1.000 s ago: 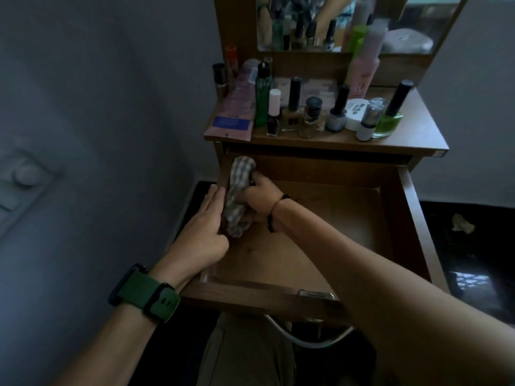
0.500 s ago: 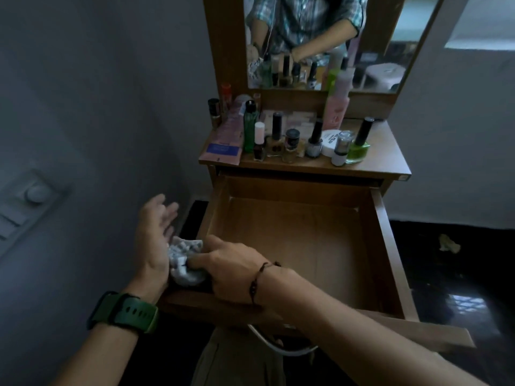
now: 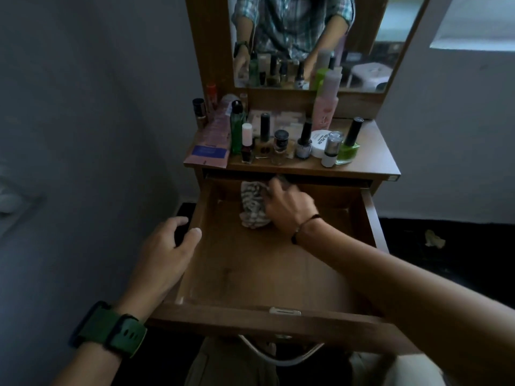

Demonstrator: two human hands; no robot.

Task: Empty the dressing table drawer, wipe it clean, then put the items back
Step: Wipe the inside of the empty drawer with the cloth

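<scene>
The wooden drawer (image 3: 267, 277) of the dressing table is pulled out and holds no items. My right hand (image 3: 287, 207) presses a checked cloth (image 3: 252, 204) against the drawer floor near the back wall, fingers closed over it. My left hand (image 3: 167, 252) rests on the drawer's left side wall, fingers apart, holding nothing; a green watch is on that wrist. Several bottles and jars stand on the table top, among them a green nail polish (image 3: 348, 147), a tall green bottle (image 3: 236, 129), a white jar (image 3: 320, 139) and a pink bottle (image 3: 324, 107).
A mirror (image 3: 312, 40) stands behind the table top. A pink flat packet (image 3: 211, 143) lies at the top's left edge. A grey wall runs close on the left. The dark floor on the right has a crumpled scrap (image 3: 433, 238).
My right hand has carried the cloth from the drawer's front left corner to the back. My left hand has let go of the cloth and settled on the left side wall.
</scene>
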